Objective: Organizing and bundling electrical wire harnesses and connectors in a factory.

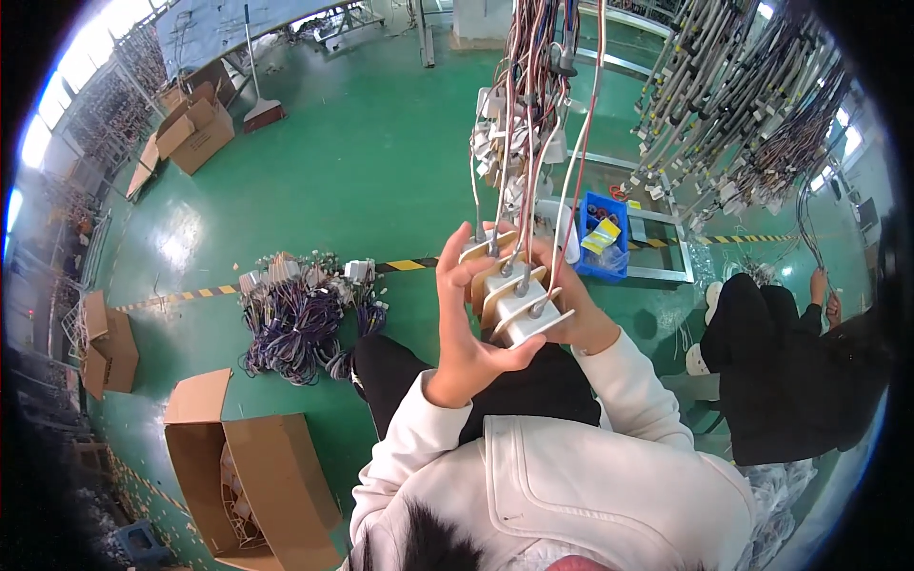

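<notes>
Both hands hold a row of white blocks [514,317] separated by thin tan plates; it looks like a wired connector assembly. Grey round fittings sit in the blocks, and white and reddish wires [580,143] run up from them. My left hand [463,333] grips the near left side, with its thumb along the front edge and its fingers curled round the left end. On the right side, my right hand [579,306] is closed round the assembly, its fingers partly hidden behind it. Just beyond hangs a bundle of wires with white connectors [514,152].
A blue bin [604,238] with small parts stands beyond my right hand. Bundled dark cables [295,328] lie on the green floor at left, near an open cardboard box [286,485]. Many harnesses [733,95] hang at right, where another person [790,371] sits handling wires.
</notes>
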The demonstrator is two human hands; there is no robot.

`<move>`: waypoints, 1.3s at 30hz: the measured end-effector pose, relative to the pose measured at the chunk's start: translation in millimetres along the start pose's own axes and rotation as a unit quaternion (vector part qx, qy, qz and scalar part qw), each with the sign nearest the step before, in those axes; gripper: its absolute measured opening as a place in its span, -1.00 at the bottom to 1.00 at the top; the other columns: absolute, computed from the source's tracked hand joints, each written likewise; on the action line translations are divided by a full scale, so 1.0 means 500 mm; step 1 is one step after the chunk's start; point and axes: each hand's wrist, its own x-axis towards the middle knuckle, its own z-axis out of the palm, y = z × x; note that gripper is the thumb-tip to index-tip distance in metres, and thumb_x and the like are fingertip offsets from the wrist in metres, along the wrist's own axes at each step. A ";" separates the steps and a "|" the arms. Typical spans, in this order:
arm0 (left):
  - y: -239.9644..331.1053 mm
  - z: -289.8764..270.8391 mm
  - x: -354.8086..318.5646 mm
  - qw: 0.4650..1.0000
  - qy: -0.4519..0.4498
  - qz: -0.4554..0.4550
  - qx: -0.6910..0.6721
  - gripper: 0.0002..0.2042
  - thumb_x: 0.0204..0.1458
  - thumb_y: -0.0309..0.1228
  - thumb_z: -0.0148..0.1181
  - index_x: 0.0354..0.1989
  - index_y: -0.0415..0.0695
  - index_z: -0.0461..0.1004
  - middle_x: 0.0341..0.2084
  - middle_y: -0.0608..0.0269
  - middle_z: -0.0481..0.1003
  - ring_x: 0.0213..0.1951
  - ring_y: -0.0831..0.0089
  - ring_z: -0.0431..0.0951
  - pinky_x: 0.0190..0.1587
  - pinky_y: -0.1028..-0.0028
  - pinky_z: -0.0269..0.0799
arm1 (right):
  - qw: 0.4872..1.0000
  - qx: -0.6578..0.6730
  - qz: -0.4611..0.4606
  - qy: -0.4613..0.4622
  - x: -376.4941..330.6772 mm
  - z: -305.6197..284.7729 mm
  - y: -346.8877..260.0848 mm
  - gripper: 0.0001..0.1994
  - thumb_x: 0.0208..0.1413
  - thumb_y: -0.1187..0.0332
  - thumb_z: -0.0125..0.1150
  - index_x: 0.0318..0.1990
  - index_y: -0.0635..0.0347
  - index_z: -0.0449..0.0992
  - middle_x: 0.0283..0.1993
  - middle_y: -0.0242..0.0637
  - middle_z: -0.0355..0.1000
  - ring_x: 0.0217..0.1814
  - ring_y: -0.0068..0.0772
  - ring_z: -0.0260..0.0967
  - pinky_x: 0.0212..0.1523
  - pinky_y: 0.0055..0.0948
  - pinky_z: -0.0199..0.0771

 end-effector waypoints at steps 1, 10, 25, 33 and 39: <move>-0.001 0.004 -0.001 1.000 0.005 0.007 0.000 -0.16 -0.30 -0.10 0.47 0.13 -0.18 0.13 0.30 -0.08 -0.13 0.20 0.19 0.26 0.20 0.23 0.25 | 1.000 -0.007 0.003 0.005 -0.004 -0.003 0.002 -0.15 -0.22 0.30 0.51 0.23 0.23 0.10 0.33 -0.09 0.06 0.37 -0.21 0.06 0.31 -0.25 0.03; 0.020 0.006 0.000 0.999 -0.029 -0.014 0.006 -0.04 -0.45 0.01 0.55 0.14 -0.12 0.13 0.26 -0.14 -0.07 0.29 0.01 0.04 0.24 0.10 0.05 | 0.996 0.058 0.057 0.034 -0.007 0.007 -0.028 0.04 -0.31 0.34 0.57 0.35 0.19 -0.01 0.37 -0.11 0.01 0.30 -0.32 0.17 0.22 -0.32 0.24; 0.053 0.014 -0.018 0.956 0.080 0.143 0.242 -0.40 -0.33 -0.13 0.49 -0.10 -0.13 0.41 0.23 -0.21 0.01 0.27 -0.20 0.08 0.23 -0.06 0.04 | 0.990 0.126 0.007 0.057 -0.020 -0.018 0.018 -0.04 -0.33 0.38 0.57 0.28 0.18 0.07 0.42 -0.02 -0.12 0.31 -0.18 0.17 0.23 -0.24 0.28; 0.052 0.011 -0.009 0.964 0.064 0.124 0.228 -0.41 -0.35 -0.23 0.50 -0.06 -0.08 0.44 0.26 -0.20 0.04 0.25 -0.20 0.10 0.22 -0.05 0.07 | 0.987 0.142 0.010 0.075 -0.013 -0.021 0.017 -0.23 -0.31 0.35 0.56 0.13 0.15 0.24 0.39 0.03 -0.05 0.37 -0.08 0.08 0.27 -0.13 0.17; 0.049 0.007 -0.020 0.965 0.054 0.134 0.217 -0.38 -0.38 -0.24 0.53 -0.07 -0.15 0.44 0.27 -0.28 0.01 0.29 -0.17 0.08 0.26 0.00 0.02 | 0.975 0.167 0.092 0.115 -0.008 -0.005 -0.003 -0.32 -0.31 0.34 0.56 0.02 0.14 0.30 0.36 0.07 0.03 0.41 -0.08 0.02 0.28 -0.15 0.12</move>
